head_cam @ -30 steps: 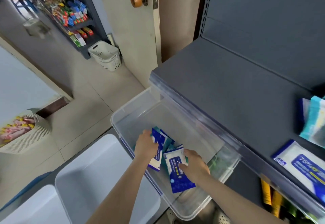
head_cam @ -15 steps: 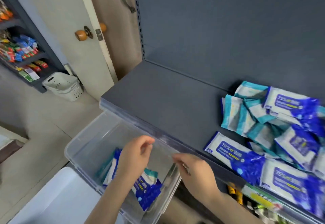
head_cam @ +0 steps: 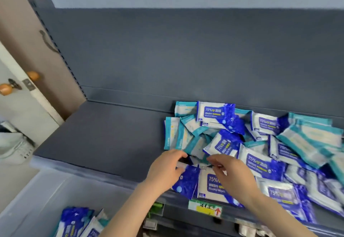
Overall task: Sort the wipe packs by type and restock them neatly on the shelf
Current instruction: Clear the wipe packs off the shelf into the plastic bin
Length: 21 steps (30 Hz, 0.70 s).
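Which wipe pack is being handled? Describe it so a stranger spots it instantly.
Find the dark grey shelf, then its front edge above the green-and-yellow tag. The blue-and-white pack there is the front row's leftmost, and the only one held by the left hand and right hand.

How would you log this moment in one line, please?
left hand: pinches blue pack | right hand: holds alcohol pack | shelf: mixed pile, unsorted | bin: holds packs

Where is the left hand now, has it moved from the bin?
Yes: left hand rose from the clear bin to the shelf edge, pinching a blue wipe pack.
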Motion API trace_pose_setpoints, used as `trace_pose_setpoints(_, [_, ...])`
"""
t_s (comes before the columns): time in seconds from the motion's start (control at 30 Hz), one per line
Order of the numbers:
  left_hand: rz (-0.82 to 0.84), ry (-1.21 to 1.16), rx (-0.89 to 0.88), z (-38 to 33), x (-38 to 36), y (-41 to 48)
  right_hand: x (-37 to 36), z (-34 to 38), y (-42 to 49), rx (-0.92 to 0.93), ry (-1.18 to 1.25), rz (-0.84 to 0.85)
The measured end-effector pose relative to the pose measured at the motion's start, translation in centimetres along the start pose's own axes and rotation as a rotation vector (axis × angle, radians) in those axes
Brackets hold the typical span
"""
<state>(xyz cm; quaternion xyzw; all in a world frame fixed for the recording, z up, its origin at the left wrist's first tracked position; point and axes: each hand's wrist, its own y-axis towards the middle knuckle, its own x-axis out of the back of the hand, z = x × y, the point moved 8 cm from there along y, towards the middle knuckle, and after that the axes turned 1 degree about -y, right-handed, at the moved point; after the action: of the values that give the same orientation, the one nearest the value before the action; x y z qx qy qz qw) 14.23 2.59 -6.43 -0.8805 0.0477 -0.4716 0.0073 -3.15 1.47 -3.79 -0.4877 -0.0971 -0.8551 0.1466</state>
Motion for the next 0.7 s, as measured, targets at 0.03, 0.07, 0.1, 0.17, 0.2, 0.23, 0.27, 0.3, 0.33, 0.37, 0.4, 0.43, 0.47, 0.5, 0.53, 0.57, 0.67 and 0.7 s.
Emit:
trace_pose_setpoints(0.03, [0.052, 0.05, 0.008, -0.1, -0.7, 0.4, 0.3, -0.8, -0.3, 0.0, -0.052, 0.027])
trace_pose_setpoints(0.07, [0.092, 0.097, 0.02, -0.1, -1.2, 0.7, 0.4, -1.4, -0.6, 0.003, -0.102, 0.062])
trace_pose_setpoints(0.1, [0.111, 0.133, 0.031, 0.0, -1.5, 1.0, 0.4, -1.7, -0.9, 0.006, -0.14, 0.101])
trace_pose_setpoints(0.17, [0.11, 0.173, 0.053, 0.1, -1.7, 1.3, -0.5, -1.9, -1.3, 0.03, -0.22, 0.174])
trace_pose_setpoints(0.2, [0.105, 0.185, 0.064, 0.1, -1.6, 1.4, -1.0, -1.7, -1.4, 0.053, -0.262, 0.191])
trace_pose_setpoints(0.23, [0.102, 0.195, 0.071, 0.1, -1.6, 1.5, -1.4, -1.6, -1.4, 0.074, -0.3, 0.196])
trace_pose_setpoints(0.27, [0.102, 0.204, 0.077, 0.2, -1.7, 1.5, -1.8, -1.4, -1.2, 0.082, -0.33, 0.201])
trace_pose_setpoints(0.3, [0.099, 0.212, 0.082, 0.2, -1.6, 1.4, -2.1, -1.3, -1.1, 0.081, -0.35, 0.21])
trace_pose_setpoints(0.33, [0.086, 0.214, 0.087, 0.2, -1.5, 1.3, -2.2, -1.3, -0.9, 0.076, -0.355, 0.218])
trace_pose_setpoints(0.37, [0.064, 0.211, 0.092, 0.2, -1.2, 1.3, -2.3, -1.3, -0.7, 0.064, -0.342, 0.23])
trace_pose_setpoints(0.4, [0.034, 0.199, 0.1, 0.2, -0.7, 1.3, -2.2, -1.4, -0.5, 0.052, -0.306, 0.238])
trace_pose_setpoints(0.43, [-0.001, 0.173, 0.115, 0.1, -0.1, 1.4, -2.1, -1.5, -0.3, 0.047, -0.259, 0.24])
trace_pose_setpoints(0.47, [-0.041, 0.126, 0.138, -0.1, 0.7, 1.6, -1.9, -1.5, -0.2, 0.045, -0.21, 0.242])
trace_pose_setpoints(0.5, [-0.086, 0.066, 0.159, -0.4, 1.5, 1.9, -1.3, -1.6, -0.1, 0.041, -0.165, 0.24])
trace_pose_setpoints(0.53, [-0.13, -0.001, 0.177, -0.9, 2.2, 2.3, -0.4, -1.7, 0.0, 0.037, -0.122, 0.222])
trace_pose_setpoints(0.57, [-0.166, -0.069, 0.193, -1.5, 2.9, 2.7, 0.9, -2.0, 0.1, 0.029, -0.084, 0.186])
trace_pose_setpoints(0.67, [-0.196, -0.213, 0.2, -4.0, 3.2, 4.8, 5.6, -4.3, 0.8, -0.026, -0.035, 0.083])
trace_pose_setpoints(0.7, [-0.183, -0.253, 0.2, -5.0, 2.7, 5.6, 6.9, -5.5, 1.2, -0.045, -0.049, 0.07])
